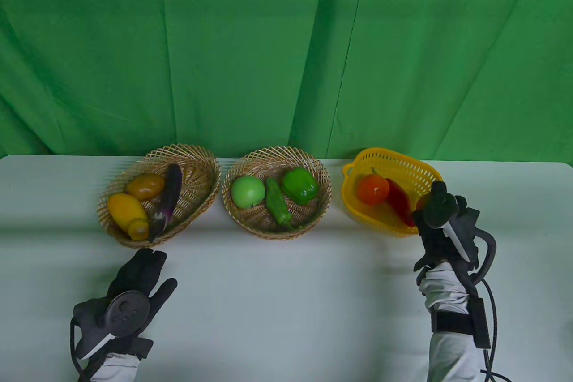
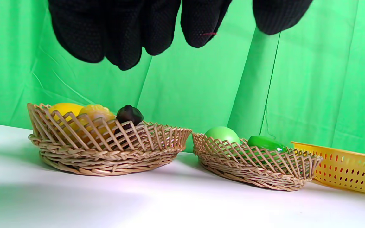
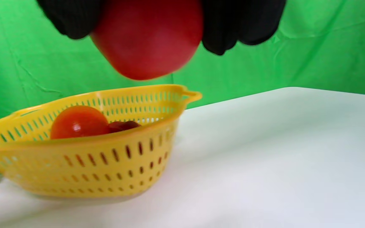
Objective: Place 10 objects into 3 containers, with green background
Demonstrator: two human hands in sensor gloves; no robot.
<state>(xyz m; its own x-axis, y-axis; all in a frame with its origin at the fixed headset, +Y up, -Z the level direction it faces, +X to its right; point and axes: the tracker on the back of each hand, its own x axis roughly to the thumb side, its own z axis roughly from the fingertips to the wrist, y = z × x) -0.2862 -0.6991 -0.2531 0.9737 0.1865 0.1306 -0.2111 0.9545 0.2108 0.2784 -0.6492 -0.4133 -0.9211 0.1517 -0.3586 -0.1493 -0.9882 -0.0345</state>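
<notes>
One smooth red fruit (image 3: 147, 38), right hand (image 1: 441, 221) gripping

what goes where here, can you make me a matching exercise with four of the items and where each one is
Things:
1. eggplant
2. green apple
3. red chili pepper
4. red round fruit

Places:
A. yellow plastic basket
B. held in the right hand
C. left wicker basket
D. middle wicker basket

Pairs: 1-C, 2-D, 3-A, 4-B

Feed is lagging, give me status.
Right hand holds red fruit above yellow basket. Left hand empty, open. Nothing blocking.
</notes>
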